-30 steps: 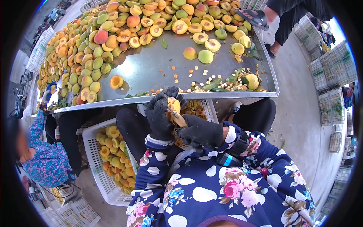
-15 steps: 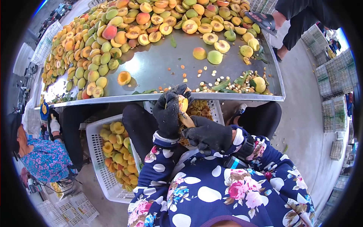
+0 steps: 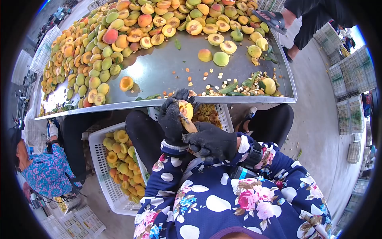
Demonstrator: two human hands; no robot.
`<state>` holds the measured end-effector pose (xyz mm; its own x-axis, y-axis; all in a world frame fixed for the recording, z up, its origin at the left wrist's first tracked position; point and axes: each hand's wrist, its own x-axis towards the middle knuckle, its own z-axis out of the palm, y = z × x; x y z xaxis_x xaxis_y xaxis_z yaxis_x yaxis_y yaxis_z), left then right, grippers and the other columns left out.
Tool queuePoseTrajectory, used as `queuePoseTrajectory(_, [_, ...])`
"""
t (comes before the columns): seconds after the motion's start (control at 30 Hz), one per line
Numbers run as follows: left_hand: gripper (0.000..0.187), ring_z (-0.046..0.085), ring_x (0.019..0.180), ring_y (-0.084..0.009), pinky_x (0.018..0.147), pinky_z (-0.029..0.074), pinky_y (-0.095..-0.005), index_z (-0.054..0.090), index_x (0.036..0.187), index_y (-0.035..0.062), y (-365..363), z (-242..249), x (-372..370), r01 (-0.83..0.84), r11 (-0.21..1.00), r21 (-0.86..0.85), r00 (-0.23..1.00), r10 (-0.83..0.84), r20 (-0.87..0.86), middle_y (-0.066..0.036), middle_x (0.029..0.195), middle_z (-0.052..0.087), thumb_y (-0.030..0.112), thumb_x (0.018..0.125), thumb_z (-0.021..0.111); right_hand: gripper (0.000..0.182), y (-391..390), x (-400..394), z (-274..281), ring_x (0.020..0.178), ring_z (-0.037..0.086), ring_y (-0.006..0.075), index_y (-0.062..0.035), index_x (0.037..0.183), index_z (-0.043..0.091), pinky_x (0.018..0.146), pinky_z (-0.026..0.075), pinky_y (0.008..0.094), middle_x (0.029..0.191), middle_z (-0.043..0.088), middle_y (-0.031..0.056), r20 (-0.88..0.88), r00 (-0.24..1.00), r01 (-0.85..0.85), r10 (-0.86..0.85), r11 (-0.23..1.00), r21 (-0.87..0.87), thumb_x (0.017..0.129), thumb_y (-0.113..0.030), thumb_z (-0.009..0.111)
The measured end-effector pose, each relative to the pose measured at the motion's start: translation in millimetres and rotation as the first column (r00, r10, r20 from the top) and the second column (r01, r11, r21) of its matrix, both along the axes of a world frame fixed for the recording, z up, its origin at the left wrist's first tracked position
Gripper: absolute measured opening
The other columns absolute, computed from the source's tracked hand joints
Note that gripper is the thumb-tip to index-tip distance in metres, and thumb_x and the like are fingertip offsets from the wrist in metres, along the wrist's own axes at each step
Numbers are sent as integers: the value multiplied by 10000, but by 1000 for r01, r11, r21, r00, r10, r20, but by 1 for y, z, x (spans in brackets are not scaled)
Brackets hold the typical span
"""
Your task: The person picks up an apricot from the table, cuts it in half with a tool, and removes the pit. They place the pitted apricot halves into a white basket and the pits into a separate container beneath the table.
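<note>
In a black glove, my left hand [image 3: 172, 121] is closed round a cut apricot [image 3: 186, 109] just below the near rim of the metal table [image 3: 167, 67]. My right hand [image 3: 213, 140], also black-gloved, grips a tool by its wooden handle [image 3: 189, 125]. The tool's tip meets the apricot's cut side, and its working end is hidden there. Beneath my hands, a white crate [image 3: 227, 117] holds flattened apricot pieces [image 3: 207, 113]. Another white crate [image 3: 95, 153], left of my knee, holds apricot halves [image 3: 124, 163].
Apricots, whole and halved [image 3: 95, 59], are heaped over the table's far and left parts. Pits [image 3: 211, 91] and leaves lie near its front edge. A co-worker [image 3: 49, 167] sits at left; another person's sandaled foot [image 3: 274, 20] is at upper right. Stacked crates [image 3: 350, 115] line the right side.
My right hand has shifted slightly left, and the tool is nearer the apricot in my left hand. The view has shifted a little. The co-worker's gloved hand at left has moved.
</note>
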<state>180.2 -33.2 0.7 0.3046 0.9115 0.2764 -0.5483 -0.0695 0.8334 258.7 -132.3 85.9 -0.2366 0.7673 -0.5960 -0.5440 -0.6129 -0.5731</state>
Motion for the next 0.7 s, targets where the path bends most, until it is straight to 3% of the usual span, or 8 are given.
queuePoseTrajectory(0.2, [282,564,986,-274,946,401,-370,515,1082,-59,11,-49,-20,-54,860,508,778,355,-518,-164,1040,591,106,859,464,146,2,-1,6,384,417,49,-57,917,488,327,329,192,605,490,8,162,986,-46,46,999,-5,839,-166,547])
queuePoseTrajectory(0.3, [354,527,1056,-272,980,373,-378,474,1153,-70,14,-58,-16,-5,997,-74,967,-14,-253,-182,1119,553,149,884,401,190,-1,-5,-26,444,489,122,-29,968,477,391,410,247,639,515,40,317,938,-177,141,980,86,832,-148,533])
queuePoseTrajectory(0.37, [397,504,1090,-279,973,386,-387,446,1187,-78,12,-40,-11,65,947,-315,994,-90,-64,-194,1180,510,176,893,363,225,-8,-16,-58,487,537,273,18,921,479,443,436,388,642,540,148,857,276,-392,-435,763,514,802,-155,560])
queuePoseTrajectory(0.53, [334,577,913,-224,823,470,-308,528,1087,-48,4,-13,-7,3,935,-354,994,35,101,-139,999,590,166,907,347,242,-3,-15,-105,654,552,302,-3,1004,463,571,436,391,732,529,164,833,474,-280,-287,847,451,852,-190,486])
queuePoseTrajectory(0.6, [330,571,912,-220,814,480,-319,523,1088,-42,12,-18,-15,47,938,-342,998,-57,-21,-139,999,584,170,905,348,250,-2,-11,-117,702,542,230,-30,1038,470,603,436,339,795,515,104,705,638,-155,-311,844,513,922,-244,413])
queuePoseTrajectory(0.63, [355,567,921,-242,818,483,-371,520,1095,-31,7,7,-20,16,973,228,753,139,-643,-141,1016,575,231,902,376,245,-1,1,-102,684,527,222,-48,1024,479,597,425,348,784,503,91,847,464,-230,-262,887,400,934,-257,388])
queuePoseTrajectory(0.67, [373,563,935,-257,826,477,-398,518,1101,-25,6,18,-22,-54,958,-282,985,5,-171,-144,1030,572,257,897,384,249,-1,13,-93,666,511,215,-65,1009,488,590,414,356,774,491,79,944,264,-277,-200,922,273,947,-271,362])
queuePoseTrajectory(0.7, [392,558,949,-272,834,471,-426,517,1107,-19,4,28,-24,157,713,-683,926,135,354,-147,1045,568,284,891,393,249,-2,21,-93,666,511,215,-65,1009,488,590,414,356,774,491,79,942,267,-280,-204,919,278,947,-271,362])
